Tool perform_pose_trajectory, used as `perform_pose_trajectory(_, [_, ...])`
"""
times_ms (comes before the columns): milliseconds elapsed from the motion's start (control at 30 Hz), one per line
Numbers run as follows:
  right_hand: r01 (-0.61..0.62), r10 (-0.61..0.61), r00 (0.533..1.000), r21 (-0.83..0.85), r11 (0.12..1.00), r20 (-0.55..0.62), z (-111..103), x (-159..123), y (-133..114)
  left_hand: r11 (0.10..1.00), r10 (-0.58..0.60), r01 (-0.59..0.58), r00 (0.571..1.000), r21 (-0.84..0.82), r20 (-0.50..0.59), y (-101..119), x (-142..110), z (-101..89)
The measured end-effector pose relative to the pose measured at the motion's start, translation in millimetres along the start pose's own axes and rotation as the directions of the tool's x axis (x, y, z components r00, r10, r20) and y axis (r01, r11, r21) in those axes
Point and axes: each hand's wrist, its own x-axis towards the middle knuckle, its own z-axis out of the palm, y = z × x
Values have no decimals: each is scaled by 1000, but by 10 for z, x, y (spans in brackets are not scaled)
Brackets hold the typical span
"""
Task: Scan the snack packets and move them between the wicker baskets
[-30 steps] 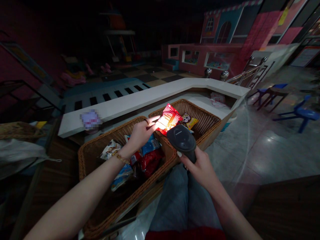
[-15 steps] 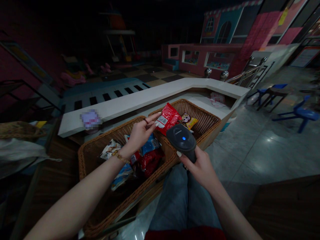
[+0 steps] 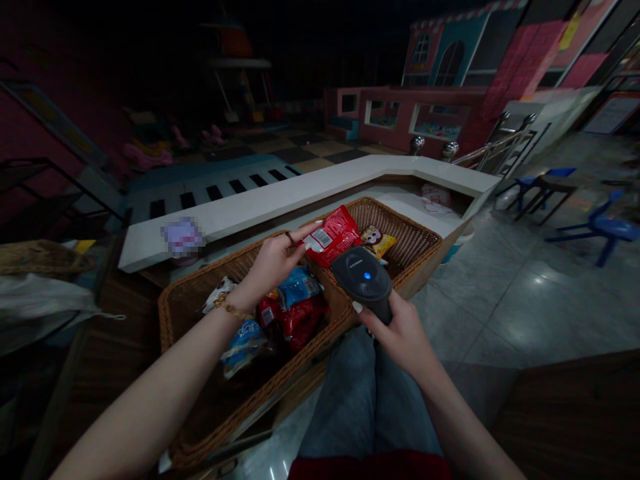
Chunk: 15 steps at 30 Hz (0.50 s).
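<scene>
My left hand pinches the left edge of a red snack bag, whose white barcode label faces up. The bag is over the border between two wicker baskets. My right hand is wrapped round the handle of a dark barcode scanner with a lit blue light; its head is close to the bag's lower edge. Below my left hand, the left wicker basket holds several snack bags, among them a blue bag and a red bag. A yellow snack bag lies in the right wicker basket.
Behind the baskets runs a white counter ledge with a blurred purple item on it. My legs are below the scanner. A blue chair and a dark stool stand on the tiled floor at right.
My left hand has moved slightly left with the red snack bag, and the bag has turned so its barcode shows more fully. The scanner has barely moved.
</scene>
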Motion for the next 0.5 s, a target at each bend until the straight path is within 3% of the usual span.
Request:
perform_pose_trajectory(200, [25, -25, 1000, -8, 1000, -12, 14, 13, -16, 999, 51, -50, 997, -19, 53, 6, 3, -31])
perform_pose_trajectory(500, [5, -5, 1000, 17, 1000, 10, 20, 9, -15, 989, 150, -150, 988, -17, 42, -53, 2, -10])
